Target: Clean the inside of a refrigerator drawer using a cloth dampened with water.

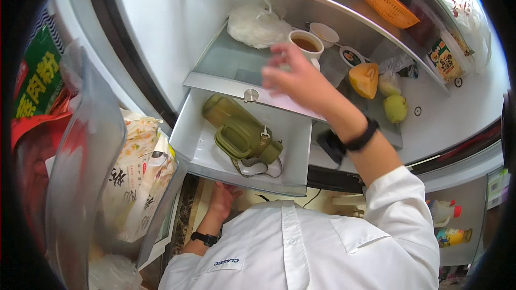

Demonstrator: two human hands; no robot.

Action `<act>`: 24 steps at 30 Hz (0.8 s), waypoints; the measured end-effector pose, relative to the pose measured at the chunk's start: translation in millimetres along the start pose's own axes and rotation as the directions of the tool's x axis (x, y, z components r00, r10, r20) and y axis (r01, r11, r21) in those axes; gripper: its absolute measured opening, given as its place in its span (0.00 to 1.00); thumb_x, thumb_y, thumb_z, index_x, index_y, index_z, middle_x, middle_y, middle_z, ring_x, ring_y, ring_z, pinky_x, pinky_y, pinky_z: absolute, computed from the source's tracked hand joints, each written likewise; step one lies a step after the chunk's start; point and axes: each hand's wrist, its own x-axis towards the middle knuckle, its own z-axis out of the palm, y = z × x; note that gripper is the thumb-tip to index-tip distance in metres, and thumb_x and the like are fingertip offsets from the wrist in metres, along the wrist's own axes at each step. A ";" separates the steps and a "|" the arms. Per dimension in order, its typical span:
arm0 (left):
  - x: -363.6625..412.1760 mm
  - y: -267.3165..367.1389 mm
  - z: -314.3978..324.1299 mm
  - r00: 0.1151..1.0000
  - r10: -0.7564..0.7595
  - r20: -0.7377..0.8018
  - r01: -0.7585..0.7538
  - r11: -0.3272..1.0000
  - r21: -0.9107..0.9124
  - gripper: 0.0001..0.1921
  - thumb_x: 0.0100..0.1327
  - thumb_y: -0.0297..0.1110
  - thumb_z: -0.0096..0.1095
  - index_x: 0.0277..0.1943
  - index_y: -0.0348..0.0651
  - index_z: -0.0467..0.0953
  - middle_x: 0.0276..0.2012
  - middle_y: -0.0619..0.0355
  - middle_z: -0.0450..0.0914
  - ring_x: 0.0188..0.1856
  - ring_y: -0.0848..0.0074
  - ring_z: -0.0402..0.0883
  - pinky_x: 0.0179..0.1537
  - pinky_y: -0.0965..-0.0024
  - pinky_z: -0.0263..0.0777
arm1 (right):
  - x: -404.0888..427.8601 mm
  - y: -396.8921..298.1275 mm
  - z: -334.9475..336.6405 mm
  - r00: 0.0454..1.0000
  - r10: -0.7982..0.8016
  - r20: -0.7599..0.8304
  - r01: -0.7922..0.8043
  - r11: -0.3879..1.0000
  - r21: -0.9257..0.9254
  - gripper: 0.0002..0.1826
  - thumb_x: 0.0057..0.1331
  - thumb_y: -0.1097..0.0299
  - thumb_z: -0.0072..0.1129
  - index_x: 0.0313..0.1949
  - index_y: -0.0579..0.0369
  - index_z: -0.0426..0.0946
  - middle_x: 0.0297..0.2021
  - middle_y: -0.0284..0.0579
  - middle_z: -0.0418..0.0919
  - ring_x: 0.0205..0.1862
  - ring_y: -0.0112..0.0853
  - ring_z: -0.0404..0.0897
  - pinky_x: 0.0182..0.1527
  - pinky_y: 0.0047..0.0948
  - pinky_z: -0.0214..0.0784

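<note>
My right hand (292, 74), blurred, hovers over the front of a fridge shelf with its fingers apart and nothing visible in them. Just beyond it stands a white mug (296, 37) of brown liquid, partly covered by the hand. Below, a fridge drawer (296, 145) is pulled out. Inside it lies an olive-green water bottle (229, 114) with a carrying strap and a green lidded part on its side. My left hand (222, 200) is low by the drawer's front edge, fingers curled; whether it touches the drawer is unclear.
On the shelf are a knotted white plastic bag (258, 26), a white bowl (324, 34), a cut melon piece (364, 80) and a green fruit (395, 108). An orange basket (387, 4) sits higher. The left door's bins (96, 129) hold packages; bottles (453, 237) stand at right.
</note>
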 end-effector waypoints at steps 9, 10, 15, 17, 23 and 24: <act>1.6 -18.4 -22.7 0.991 -0.070 -0.114 0.060 0.995 -0.084 0.18 0.73 0.50 0.41 0.56 0.49 0.65 0.50 0.59 0.75 0.51 0.66 0.75 0.46 0.54 0.75 | 189.1 1.7 23.5 0.752 -0.096 -0.652 -0.482 0.594 -0.644 0.40 0.57 0.59 0.60 0.66 0.57 0.57 0.66 0.61 0.55 0.64 0.49 0.64 0.61 0.36 0.62; 2.9 -15.7 -23.6 0.992 -0.061 -0.113 0.052 0.995 -0.083 0.18 0.73 0.50 0.41 0.56 0.49 0.65 0.50 0.59 0.75 0.51 0.66 0.75 0.46 0.54 0.75 | 201.5 12.6 4.9 0.848 -0.069 -0.526 -0.389 0.593 -0.705 0.32 0.58 0.62 0.58 0.61 0.58 0.64 0.62 0.60 0.63 0.61 0.48 0.68 0.60 0.37 0.64; 2.3 -7.6 -2.0 0.991 -0.101 -0.083 0.096 0.993 -0.062 0.14 0.74 0.37 0.35 0.54 0.43 0.66 0.50 0.53 0.74 0.51 0.63 0.75 0.46 0.54 0.77 | 261.8 81.6 -80.3 0.975 -0.116 -0.191 -0.145 0.319 -0.937 0.20 0.64 0.66 0.49 0.53 0.65 0.71 0.46 0.65 0.77 0.51 0.55 0.76 0.56 0.44 0.66; -5.1 -6.9 -16.1 0.975 -0.136 -0.175 0.124 0.989 -0.076 0.13 0.74 0.36 0.34 0.52 0.43 0.66 0.49 0.53 0.74 0.50 0.63 0.75 0.46 0.54 0.77 | 224.3 24.6 -22.5 0.989 -0.144 0.039 0.075 0.252 -0.965 0.17 0.67 0.67 0.42 0.46 0.66 0.74 0.45 0.65 0.77 0.49 0.56 0.75 0.52 0.44 0.68; -0.4 2.1 -13.0 0.962 -0.246 -0.118 0.242 0.969 -0.045 0.13 0.75 0.39 0.35 0.50 0.46 0.67 0.48 0.57 0.74 0.48 0.67 0.75 0.46 0.57 0.76 | 187.4 -5.0 -23.1 0.947 -0.303 -0.111 0.071 0.530 -0.845 0.15 0.68 0.64 0.44 0.41 0.66 0.72 0.41 0.63 0.77 0.44 0.55 0.76 0.48 0.45 0.67; -3.5 6.6 -7.1 0.966 -0.225 -0.127 0.220 0.974 -0.048 0.14 0.74 0.42 0.36 0.51 0.47 0.68 0.48 0.59 0.75 0.48 0.68 0.75 0.46 0.57 0.75 | 176.1 -15.3 -22.3 0.948 -0.294 -0.121 0.059 0.537 -0.842 0.15 0.68 0.64 0.44 0.41 0.66 0.72 0.41 0.63 0.77 0.44 0.55 0.76 0.48 0.45 0.67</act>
